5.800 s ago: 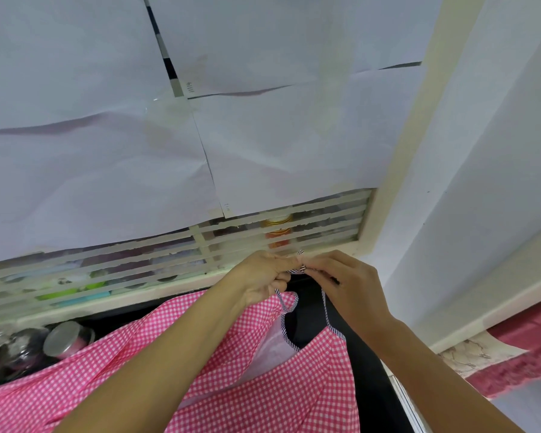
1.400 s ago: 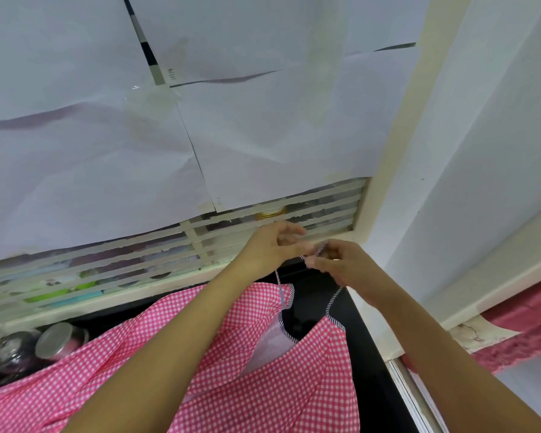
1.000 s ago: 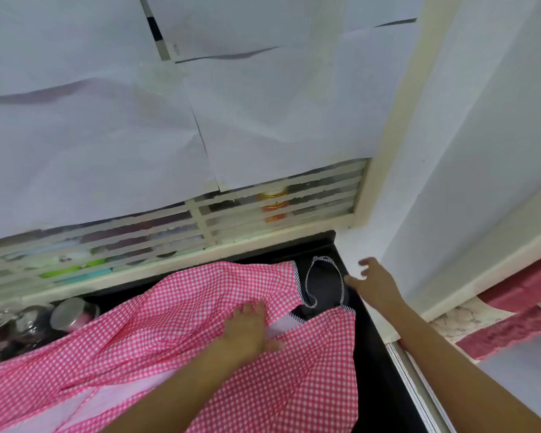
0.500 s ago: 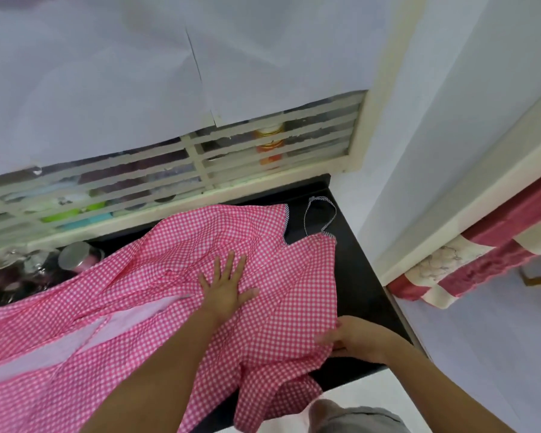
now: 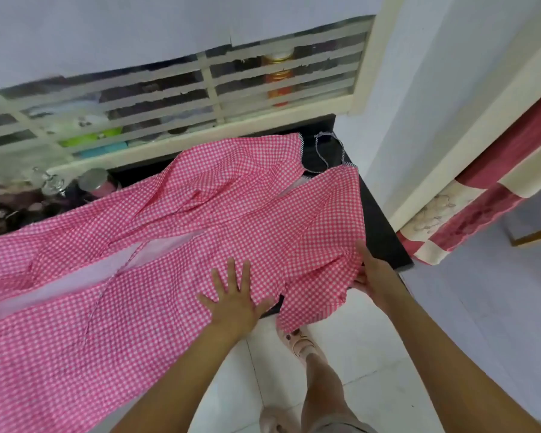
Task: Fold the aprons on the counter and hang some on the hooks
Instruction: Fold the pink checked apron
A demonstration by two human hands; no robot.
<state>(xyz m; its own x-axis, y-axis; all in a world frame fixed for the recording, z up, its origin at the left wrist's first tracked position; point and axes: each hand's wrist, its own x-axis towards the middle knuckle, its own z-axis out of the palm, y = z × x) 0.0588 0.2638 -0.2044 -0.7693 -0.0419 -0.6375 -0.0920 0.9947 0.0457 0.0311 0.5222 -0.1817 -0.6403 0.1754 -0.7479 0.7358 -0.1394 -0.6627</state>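
Pink-and-white gingham cotton apron, spread lengthwise on black bench, near part overhanging the edge. Left grip: released, fingers splayed, pressing the cloth flat. Right grip: pinching the apron's right edge. Striped neck loop, lately held up in both grips, now lies dropped at the back; folding appears to be starting.

A person's left hand presses flat, fingers spread, on a pink gingham apron spread across a black counter. The right hand grips the cloth's edge near the counter's front right corner. The apron's striped neck loop lies toward a slatted window, with jars at far left.
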